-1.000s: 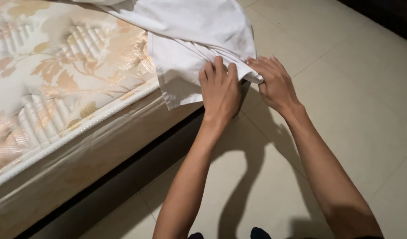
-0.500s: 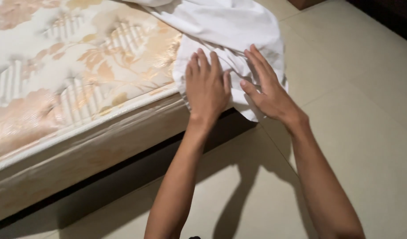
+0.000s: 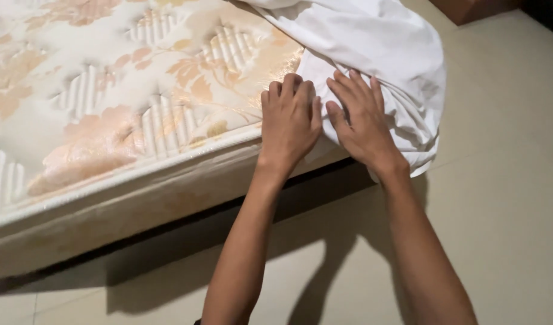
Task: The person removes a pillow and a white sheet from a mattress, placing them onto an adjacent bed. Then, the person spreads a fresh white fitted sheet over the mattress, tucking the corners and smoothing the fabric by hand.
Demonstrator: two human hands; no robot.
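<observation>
Nearest the camera, two bare forearms are stretched up from the lower edge of the view over the pale tiled floor (image 3: 505, 198), and shadows are cast on the tiles below the mattress (image 3: 108, 108). With the mattress corner taken as the landmark, the left hand (image 3: 290, 123) is laid just on the near side of that corner, its fingers curled over the piped edge and pressed onto the hem of the white sheet (image 3: 379, 42). The right hand (image 3: 364, 123) is placed just beside it, on the floor side of the corner, flat with fingers spread on the bunched cloth. The hands are side by side, almost touching, and neither is seen to be closed around the fabric; whether any cloth is pinched under the left fingers cannot be told.

The sheet is draped over the corner and hangs down past the mattress side toward the floor, with most of its bulk gathered beyond the corner, at the top of the view. The patterned quilted top on the near side of the corner is left bare.

As a judgement: because the cloth is pressed rather than gripped, it could slide off the corner under the weight of the hanging fold. The bunched folds could be trapped beneath the palms, leaving creases. The loose lower edge could drag on the tiles and be soiled.
</observation>
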